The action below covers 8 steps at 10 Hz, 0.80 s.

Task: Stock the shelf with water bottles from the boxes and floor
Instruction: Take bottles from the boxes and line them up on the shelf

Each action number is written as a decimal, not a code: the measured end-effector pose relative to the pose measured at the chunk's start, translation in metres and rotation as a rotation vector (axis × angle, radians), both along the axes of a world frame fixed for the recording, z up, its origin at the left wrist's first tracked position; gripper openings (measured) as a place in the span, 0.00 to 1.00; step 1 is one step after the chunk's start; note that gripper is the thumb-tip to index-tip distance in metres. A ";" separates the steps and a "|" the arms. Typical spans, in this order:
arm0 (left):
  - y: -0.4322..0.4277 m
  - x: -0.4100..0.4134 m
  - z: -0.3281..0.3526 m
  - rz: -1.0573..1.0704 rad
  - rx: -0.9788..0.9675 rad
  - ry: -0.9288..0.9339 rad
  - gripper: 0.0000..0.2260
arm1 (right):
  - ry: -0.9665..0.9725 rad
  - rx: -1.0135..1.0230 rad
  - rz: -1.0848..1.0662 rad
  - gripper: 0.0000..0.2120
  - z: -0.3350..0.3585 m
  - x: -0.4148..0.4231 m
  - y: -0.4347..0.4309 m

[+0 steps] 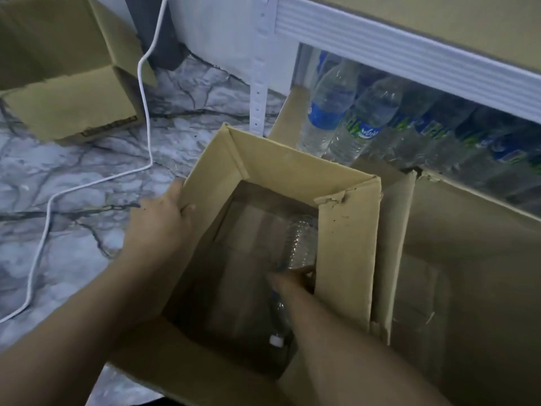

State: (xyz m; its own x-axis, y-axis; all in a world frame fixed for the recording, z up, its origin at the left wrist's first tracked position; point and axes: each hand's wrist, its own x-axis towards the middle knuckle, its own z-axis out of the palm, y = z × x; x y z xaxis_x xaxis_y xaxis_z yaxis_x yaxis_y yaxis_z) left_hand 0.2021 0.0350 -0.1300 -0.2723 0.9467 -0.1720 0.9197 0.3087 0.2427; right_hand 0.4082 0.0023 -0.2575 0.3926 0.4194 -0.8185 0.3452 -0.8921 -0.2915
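In the head view, an open box (347,247) fills the centre of the frame, standing on a marbled floor (73,171). The left hand (164,213) grips the box's left wall at centre left: the palm lies against the outside and the thumb hooks over the top edge, with the other fingers hidden behind the cardboard. The right hand (292,281) reaches down inside the box at lower centre, its fingers curled over the middle of a clear bottle (301,244), grasping it, though the dim light blurs the fingertips. The bottle lies against the box's right inner wall, its ribbed body pointing toward the top of the frame and its white cap (276,340) toward the bottom. At upper right a white shelf (409,54) slants across the frame, and beneath its rail a row of bottles (330,106) with blue labels stands on the lower board. A second box (468,259) sits just beside the first at right, touching it. A third box (67,101) lies open at upper left, and a white cable (145,112) trails across the floor between it and the centre box.
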 end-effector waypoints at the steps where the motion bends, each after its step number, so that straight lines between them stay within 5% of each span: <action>1: -0.002 0.003 0.000 0.010 0.008 0.008 0.18 | -0.014 0.037 -0.057 0.38 -0.024 -0.004 -0.005; 5: -0.001 -0.001 -0.003 -0.031 0.059 -0.008 0.09 | 0.056 -0.002 -0.111 0.48 -0.018 -0.027 0.001; 7: 0.001 0.000 -0.004 -0.020 0.043 0.004 0.10 | 0.055 -0.051 0.293 0.52 0.044 -0.009 0.017; 8: 0.001 -0.001 -0.006 -0.023 0.033 -0.022 0.12 | 0.145 -0.136 0.522 0.40 0.103 0.007 0.039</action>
